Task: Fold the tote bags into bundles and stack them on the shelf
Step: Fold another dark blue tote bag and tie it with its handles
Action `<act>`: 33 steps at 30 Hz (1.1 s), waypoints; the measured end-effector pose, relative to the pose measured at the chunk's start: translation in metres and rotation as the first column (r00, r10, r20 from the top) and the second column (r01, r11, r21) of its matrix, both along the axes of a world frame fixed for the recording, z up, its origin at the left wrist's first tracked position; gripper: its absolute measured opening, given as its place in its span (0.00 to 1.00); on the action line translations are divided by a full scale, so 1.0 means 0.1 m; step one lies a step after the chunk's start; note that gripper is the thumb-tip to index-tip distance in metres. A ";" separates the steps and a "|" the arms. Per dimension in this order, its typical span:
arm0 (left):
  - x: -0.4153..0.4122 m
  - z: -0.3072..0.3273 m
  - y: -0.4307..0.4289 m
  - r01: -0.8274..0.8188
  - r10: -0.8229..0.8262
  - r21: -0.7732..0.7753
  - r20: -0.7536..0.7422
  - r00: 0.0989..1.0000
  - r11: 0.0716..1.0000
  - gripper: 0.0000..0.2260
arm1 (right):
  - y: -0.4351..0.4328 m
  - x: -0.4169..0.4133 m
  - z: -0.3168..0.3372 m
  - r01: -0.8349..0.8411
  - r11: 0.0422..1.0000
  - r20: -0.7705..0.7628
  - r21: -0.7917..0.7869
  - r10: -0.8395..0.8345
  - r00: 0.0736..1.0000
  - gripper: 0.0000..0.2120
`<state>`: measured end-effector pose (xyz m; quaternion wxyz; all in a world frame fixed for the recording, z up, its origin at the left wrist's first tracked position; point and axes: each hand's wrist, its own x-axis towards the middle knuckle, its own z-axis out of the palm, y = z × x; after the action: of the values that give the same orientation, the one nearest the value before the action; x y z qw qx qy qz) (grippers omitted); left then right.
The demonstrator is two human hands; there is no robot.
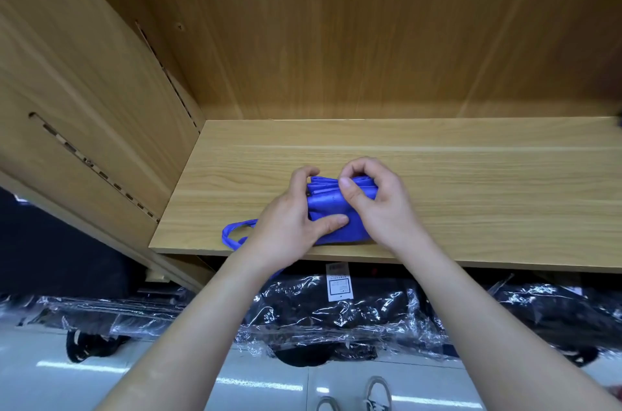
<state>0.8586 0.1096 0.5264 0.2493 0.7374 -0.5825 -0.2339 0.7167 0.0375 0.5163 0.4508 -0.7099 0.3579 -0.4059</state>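
A blue tote bag (331, 212), folded into a compact bundle, lay near the front edge of a wooden shelf (471, 188), one handle loop (234, 233) trailing out to its left. The left hand (291, 225) gripped the bundle's left end with thumb across the fabric, while the right hand (378, 198) pinched its far top edge with curled fingers. Plastic-wrapped dark goods (336, 316) sat below the shelf.

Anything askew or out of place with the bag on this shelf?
One thing: the bag is bundled between the left hand and right hand, but a handle loop sticks out to its left by the front edge of the shelf, not tucked in. Nothing else stands out.
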 end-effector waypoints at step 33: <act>-0.16 0.35 -0.03 0.320 -0.326 -0.186 0.002 0.946 0.929 0.17 | 0.05 -0.58 0.64 -0.429 0.889 -0.620 0.159 0.428 0.657 0.11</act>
<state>0.8424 0.1061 0.5612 0.2829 0.6019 -0.7112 -0.2275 0.6584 0.0423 0.5807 0.3836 -0.8690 0.3119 -0.0218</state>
